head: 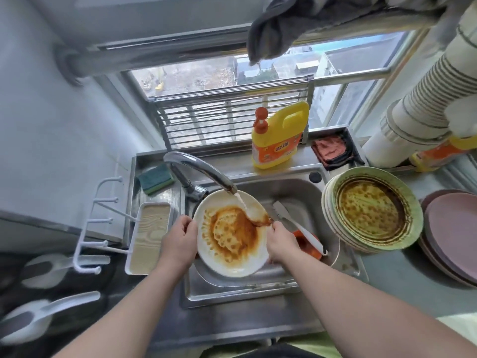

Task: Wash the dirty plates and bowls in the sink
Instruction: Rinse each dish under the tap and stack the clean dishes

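A white plate (229,264) smeared with orange-brown sauce tilts over the steel sink (304,192). My left hand (180,241) grips its left rim. My right hand (280,241) grips its right rim, thumb on the face. Water runs from the chrome faucet (198,169) onto the plate's upper right part. A stack of dirty green-rimmed plates (371,210) leans at the sink's right edge. A white-handled brush (299,226) lies in the basin.
A yellow detergent bottle (278,135) stands behind the sink. A green sponge (154,179) lies left of the faucet. Pink plates (454,233) are stacked at the right. A white wood-grain tray (149,236) and white hook rack (98,223) sit left. A reddish cloth (330,148) lies behind.
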Demonstrator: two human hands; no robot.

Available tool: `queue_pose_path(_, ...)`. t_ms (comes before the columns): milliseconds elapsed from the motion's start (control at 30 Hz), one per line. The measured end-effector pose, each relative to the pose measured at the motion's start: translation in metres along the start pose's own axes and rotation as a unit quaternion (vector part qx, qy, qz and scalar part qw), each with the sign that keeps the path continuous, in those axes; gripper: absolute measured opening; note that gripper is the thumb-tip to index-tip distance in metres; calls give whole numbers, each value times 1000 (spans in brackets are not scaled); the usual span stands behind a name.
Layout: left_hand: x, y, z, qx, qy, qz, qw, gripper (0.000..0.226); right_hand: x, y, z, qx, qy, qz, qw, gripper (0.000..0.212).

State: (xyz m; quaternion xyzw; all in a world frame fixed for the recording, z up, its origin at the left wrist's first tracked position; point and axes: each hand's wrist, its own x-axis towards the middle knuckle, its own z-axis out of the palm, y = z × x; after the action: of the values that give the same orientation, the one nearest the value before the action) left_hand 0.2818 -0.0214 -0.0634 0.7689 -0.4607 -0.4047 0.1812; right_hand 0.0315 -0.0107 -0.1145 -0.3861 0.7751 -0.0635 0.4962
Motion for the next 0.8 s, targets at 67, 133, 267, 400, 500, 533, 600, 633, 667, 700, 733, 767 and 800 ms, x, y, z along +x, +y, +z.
queue_pose_path(67, 3, -5, 0, -8, 10, -14, 1000, 15, -1, -11, -5, 7, 11, -10, 1000, 26)
queue_pose_path(133, 4, -7, 4, -10, 1, -38, 999, 15, 2, -17, -12, 1, 29, -20, 999, 24)
queue_pose_path(267, 9, -13, 25, -38, -47, -93, 994, 25, 10, -13, -31, -42, 69, -55, 995, 22)
queue_pose_path(400, 12, -17, 49, -145, -117, -163, 969, 40, -4, -13, -57, -96, 106, -91, 986, 27)
queue_pose_path(500, 8, -2, 65, -241, -153, -217, 933, 24, -9, -10, -73, -123, 124, -118, 978, 32)
queue_pose_path(533, 6, 2, 70, -264, -157, -234, 923, 22, -12, -9, -78, -127, 127, -127, 975, 33)
queue_pose_path(600, 6, 5, 83, -286, -159, -247, 912, 27, -18, -7, -86, -130, 136, -145, 971, 31)
queue_pose_path(633, 5, 8, 88, -291, -159, -247, 911, 30, -21, -5, -90, -134, 141, -151, 969, 30)
queue_pose_path(667, 5, 10, 94, -295, -160, -248, 909, 32, -24, -3, -95, -139, 147, -156, 967, 29)
queue_pose_path(700, 3, 15, 98, -304, -160, -247, 906, 32, -27, -2, -99, -142, 155, -161, 964, 29)
queue_pose_path(733, 2, 19, 102, -310, -161, -245, 905, 30, -30, 0, -103, -145, 163, -165, 962, 29)
queue_pose_path(767, 1, 23, 105, -318, -161, -241, 902, 27, -33, 1, -106, -147, 171, -168, 960, 29)
queue_pose_path(800, 1, 28, 108, -329, -163, -239, 899, 24, -36, 3, -109, -149, 177, -171, 958, 28)
